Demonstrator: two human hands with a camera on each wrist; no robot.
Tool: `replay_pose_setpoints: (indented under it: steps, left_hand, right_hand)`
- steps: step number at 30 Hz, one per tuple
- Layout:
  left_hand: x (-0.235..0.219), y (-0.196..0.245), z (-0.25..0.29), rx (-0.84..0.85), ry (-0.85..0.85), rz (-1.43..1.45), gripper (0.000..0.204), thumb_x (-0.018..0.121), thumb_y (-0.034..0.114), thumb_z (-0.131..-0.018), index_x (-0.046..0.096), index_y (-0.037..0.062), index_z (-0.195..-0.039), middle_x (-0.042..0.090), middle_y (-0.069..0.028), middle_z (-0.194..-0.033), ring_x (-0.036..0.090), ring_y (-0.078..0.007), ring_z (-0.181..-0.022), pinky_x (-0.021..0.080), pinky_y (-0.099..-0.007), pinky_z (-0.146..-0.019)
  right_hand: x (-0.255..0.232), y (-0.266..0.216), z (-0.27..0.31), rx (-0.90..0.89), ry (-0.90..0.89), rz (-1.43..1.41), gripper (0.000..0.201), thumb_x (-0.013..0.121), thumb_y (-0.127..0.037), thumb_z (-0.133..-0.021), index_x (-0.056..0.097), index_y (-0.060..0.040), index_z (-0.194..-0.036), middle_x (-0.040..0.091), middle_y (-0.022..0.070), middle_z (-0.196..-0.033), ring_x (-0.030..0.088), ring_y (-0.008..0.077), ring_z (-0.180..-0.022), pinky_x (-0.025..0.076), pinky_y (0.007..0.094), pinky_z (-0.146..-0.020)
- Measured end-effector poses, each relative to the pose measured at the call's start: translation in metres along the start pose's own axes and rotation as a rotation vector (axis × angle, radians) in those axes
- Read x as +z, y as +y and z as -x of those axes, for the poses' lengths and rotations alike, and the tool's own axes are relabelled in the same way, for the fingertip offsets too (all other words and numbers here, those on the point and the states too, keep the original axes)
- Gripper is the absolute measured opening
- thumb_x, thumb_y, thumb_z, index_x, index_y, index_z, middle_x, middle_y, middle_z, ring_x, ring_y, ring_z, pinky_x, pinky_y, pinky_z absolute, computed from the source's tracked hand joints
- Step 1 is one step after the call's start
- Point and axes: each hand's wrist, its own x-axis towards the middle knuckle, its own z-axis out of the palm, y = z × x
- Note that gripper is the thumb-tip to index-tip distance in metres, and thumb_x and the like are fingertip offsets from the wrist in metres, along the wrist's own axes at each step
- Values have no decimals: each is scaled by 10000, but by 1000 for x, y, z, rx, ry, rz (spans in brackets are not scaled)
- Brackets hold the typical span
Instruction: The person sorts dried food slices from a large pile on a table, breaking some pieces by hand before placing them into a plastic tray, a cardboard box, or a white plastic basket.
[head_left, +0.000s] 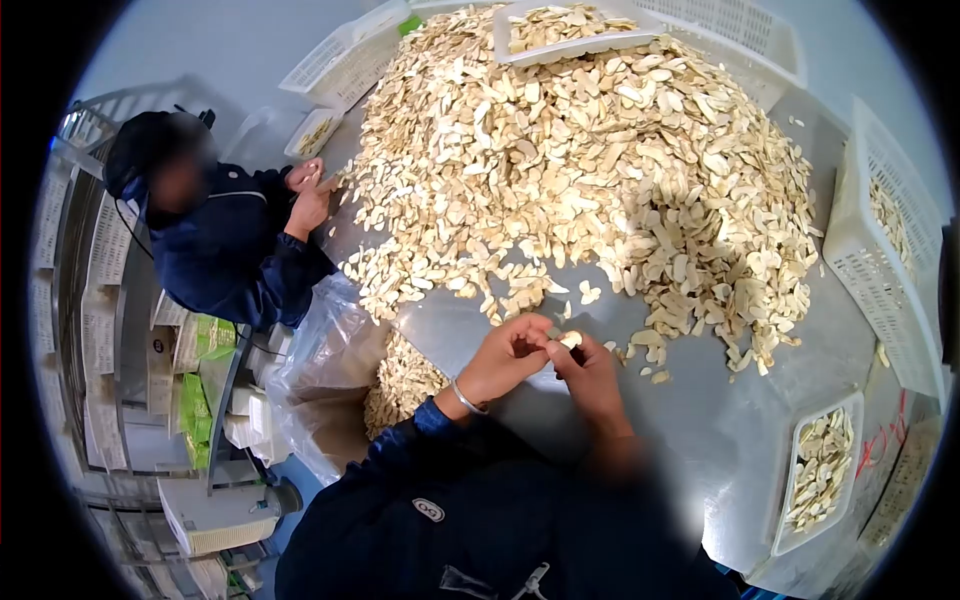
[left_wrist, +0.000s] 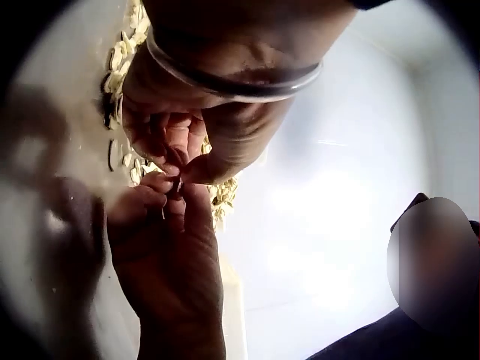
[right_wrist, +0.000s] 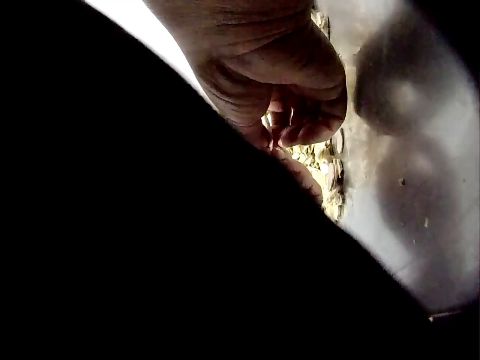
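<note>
Over the metal table (head_left: 660, 440), my two hands meet at the fingertips. My right hand (head_left: 592, 390) pinches a small pale slice (head_left: 570, 339) between thumb and fingers. My left hand (head_left: 495, 362), with a silver bangle on its wrist, has its fingers curled and pinches at the same slice from the other side. Both sets of fingertips come together in the left wrist view, where the slice is mostly hidden. A dark shape covers much of the right wrist view, leaving part of the right hand (right_wrist: 277, 67) visible. A big heap of similar pale slices (head_left: 560, 170) lies just beyond my hands.
Another person (head_left: 215, 220) handles slices at the heap's left. A lined bag (head_left: 335, 385) with slices stands left of me. A white basket (head_left: 880, 250) and a small tray (head_left: 855, 410) holding slices are at right. Another tray (head_left: 580, 48) sits on the heap.
</note>
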Motion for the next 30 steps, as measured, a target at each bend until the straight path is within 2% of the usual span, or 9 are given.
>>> replay_pose_setpoints:
  steps: [4, 8, 11, 15, 18, 21, 24, 27, 30]
  left_hand:
    - [0, 3, 3, -36, -20, 79, 363, 618, -27, -916, 552, 68, -1260, 639, 19, -990, 582, -48, -890, 457, -216, -765]
    - [-11, 0, 5, -81, -25, 39, 275, 621, -32, -890, 607, 64, -1147, 617, 10, -919, 575, -62, -873, 464, -248, -749]
    - [-27, 4, -5, 174, 233, -622, 199, 616, -40, -838, 631, 66, -1007, 626, -49, -904, 611, -156, -836, 466, -291, -734]
    - [-36, 25, -37, 576, 407, -1112, 160, 634, -6, -796, 642, 44, -948, 639, -143, -940, 602, -371, -855, 497, -440, -771]
    - [-42, 22, -56, 607, 350, -1277, 154, 664, 55, -819, 657, 50, -973, 673, -138, -983, 641, -344, -891, 529, -408, -776]
    - [-43, 15, -64, 459, 320, -1285, 165, 675, 64, -819, 681, 55, -984, 691, -133, -934, 650, -355, -847, 538, -407, -751]
    - [-39, 9, -60, 425, 370, -1184, 165, 688, 51, -847, 690, 41, -1012, 696, -91, -831, 667, -249, -718, 535, -355, -658]
    - [-33, 7, -52, 252, 397, -726, 130, 701, 60, -865, 691, 23, -990, 658, -39, -728, 617, -134, -622, 505, -285, -593]
    - [-36, -3, -48, 173, 368, -526, 133, 713, 82, -898, 684, 8, -1005, 653, -1, -720, 557, -29, -637, 466, -220, -578]
  right_hand:
    - [7, -7, 2, 32, 33, 1, 142, 690, -168, -951, 634, -56, -883, 554, -70, -735, 469, 16, -670, 388, 211, -588]
    - [4, -6, 1, 49, 38, -79, 112, 670, -145, -954, 636, -46, -993, 590, -36, -764, 547, 49, -691, 452, 215, -628]
    - [3, -3, -2, -22, 111, -160, 200, 640, -151, -966, 601, -45, -1131, 613, 2, -800, 629, 98, -742, 516, 231, -679]
    - [8, -16, -1, 27, 108, -166, 181, 597, -144, -992, 609, -50, -1146, 587, -9, -763, 571, 74, -682, 464, 220, -605]
    - [1, -7, -3, 5, 4, -183, 167, 571, -126, -1004, 618, -51, -1146, 567, -15, -741, 512, 58, -637, 412, 216, -559]
    - [-1, -4, -4, 5, 12, -178, 157, 566, -115, -1005, 627, -49, -1134, 555, -17, -731, 474, 48, -617, 381, 215, -539]
    - [1, -5, -3, -1, 13, -178, 153, 569, -115, -1004, 630, -45, -1126, 552, -18, -732, 473, 47, -619, 387, 211, -544]
    - [2, -6, -4, 6, 12, -186, 159, 573, -118, -1002, 628, -43, -1131, 554, -16, -745, 476, 49, -624, 393, 209, -549]
    - [1, -4, -3, -18, 21, -192, 168, 587, -128, -999, 626, -41, -1138, 561, -15, -765, 489, 53, -637, 407, 213, -557]
